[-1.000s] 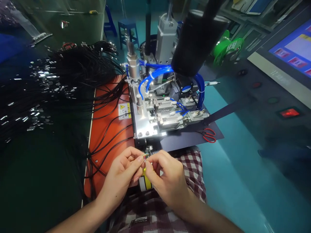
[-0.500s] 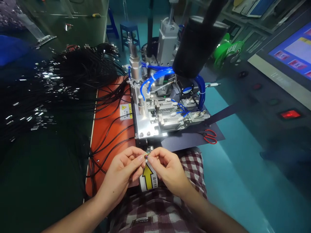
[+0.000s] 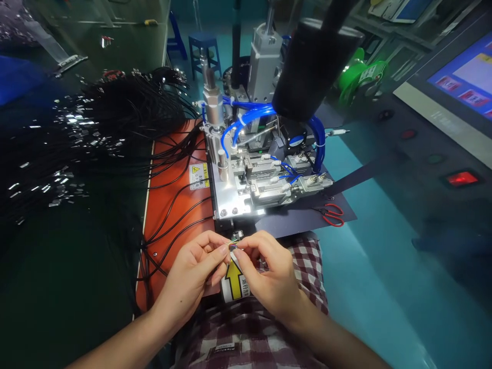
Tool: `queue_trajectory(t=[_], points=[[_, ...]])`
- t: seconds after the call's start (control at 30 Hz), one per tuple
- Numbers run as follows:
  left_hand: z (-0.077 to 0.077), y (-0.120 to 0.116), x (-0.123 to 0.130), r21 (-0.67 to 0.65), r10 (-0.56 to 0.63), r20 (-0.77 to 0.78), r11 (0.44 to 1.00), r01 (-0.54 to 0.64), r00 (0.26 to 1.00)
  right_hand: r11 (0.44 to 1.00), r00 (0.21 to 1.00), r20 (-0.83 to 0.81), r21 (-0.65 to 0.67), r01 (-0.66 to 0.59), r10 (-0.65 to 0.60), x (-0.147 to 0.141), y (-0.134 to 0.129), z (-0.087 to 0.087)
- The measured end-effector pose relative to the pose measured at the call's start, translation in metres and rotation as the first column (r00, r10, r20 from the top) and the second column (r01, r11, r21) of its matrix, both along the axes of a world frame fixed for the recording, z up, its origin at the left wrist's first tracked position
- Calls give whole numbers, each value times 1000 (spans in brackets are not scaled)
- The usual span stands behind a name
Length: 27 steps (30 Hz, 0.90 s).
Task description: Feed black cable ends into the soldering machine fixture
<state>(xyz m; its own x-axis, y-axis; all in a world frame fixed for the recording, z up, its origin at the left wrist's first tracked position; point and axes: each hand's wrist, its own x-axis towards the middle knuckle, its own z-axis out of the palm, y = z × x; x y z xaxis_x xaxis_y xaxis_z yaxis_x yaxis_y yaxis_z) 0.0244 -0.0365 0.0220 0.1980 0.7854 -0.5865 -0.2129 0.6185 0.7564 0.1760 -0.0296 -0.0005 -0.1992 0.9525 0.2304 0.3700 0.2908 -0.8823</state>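
Observation:
Thin coloured wires (image 3: 232,244) fan out in front of my body, between both hands. My left hand (image 3: 194,266) is closed on them, pinching the bunch between thumb and forefinger. From the other side, the thumb and forefinger of my right hand (image 3: 271,271) close around the wire tips, a narrow gap showing between the two fingertips. Just beyond the wires is a small metal fixture (image 3: 238,234) at the front of the machine. Below the hands lies a white label with a yellow arrow (image 3: 234,282). The rest of the wires' length is hidden by my left hand.
A metal machine with blue air tubes (image 3: 265,115) stands ahead. Black cables (image 3: 177,200) run across the orange surface (image 3: 165,205) at left, with a large cable pile (image 3: 130,102) behind. Red-handled scissors (image 3: 332,215) lie at right, below a control panel (image 3: 442,123).
My right thumb and forefinger have parted slightly, and the right hand has turned a little. More of the coloured wires shows between the hands. My left hand stays nearly still.

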Motion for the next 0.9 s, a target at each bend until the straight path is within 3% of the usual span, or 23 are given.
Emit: queue_trajectory(t=[0.17, 0.3, 0.4, 0.47, 0.53, 0.6, 0.67, 0.73, 0.8, 0.9], points=[[-2, -1, -1, 12, 5, -13, 1000, -4, 1000, 978, 990, 139, 206, -17, -12, 0, 3, -3], [0, 0, 0, 50, 32, -2, 998, -31, 999, 961, 994, 110, 277, -10, -21, -7, -1, -6], [1, -1, 1, 74, 57, 20, 996, -58, 998, 993, 996, -63, 94, 66, -60, -17, -8, -6], [1, -2, 1, 94, 76, 42, 992, -80, 996, 984, 962, -245, -162, 79, -118, -23, -11, -4], [1, -3, 0, 106, 85, 82, 990, -94, 993, 901, 877, -439, -434, -17, -195, -28, -12, -1], [2, -2, -2, 109, 71, 123, 990, -85, 990, 781, 771, -574, -601, -168, -275, -28, -9, 1], [3, -1, -4, 116, 26, 157, 992, -44, 987, 699, 712, -628, -661, -275, -314, -23, -3, 2], [4, 1, -6, 119, -44, 180, 993, 22, 983, 658, 717, -640, -670, -343, -278, -15, 5, 2], [6, 4, -8, 112, -112, 178, 989, 93, 978, 644, 750, -639, -650, -405, -173, -5, 12, 2], [7, 5, -9, 72, -188, 133, 981, 179, 973, 674, 795, -605, -569, -470, 43, 10, 23, 3]])
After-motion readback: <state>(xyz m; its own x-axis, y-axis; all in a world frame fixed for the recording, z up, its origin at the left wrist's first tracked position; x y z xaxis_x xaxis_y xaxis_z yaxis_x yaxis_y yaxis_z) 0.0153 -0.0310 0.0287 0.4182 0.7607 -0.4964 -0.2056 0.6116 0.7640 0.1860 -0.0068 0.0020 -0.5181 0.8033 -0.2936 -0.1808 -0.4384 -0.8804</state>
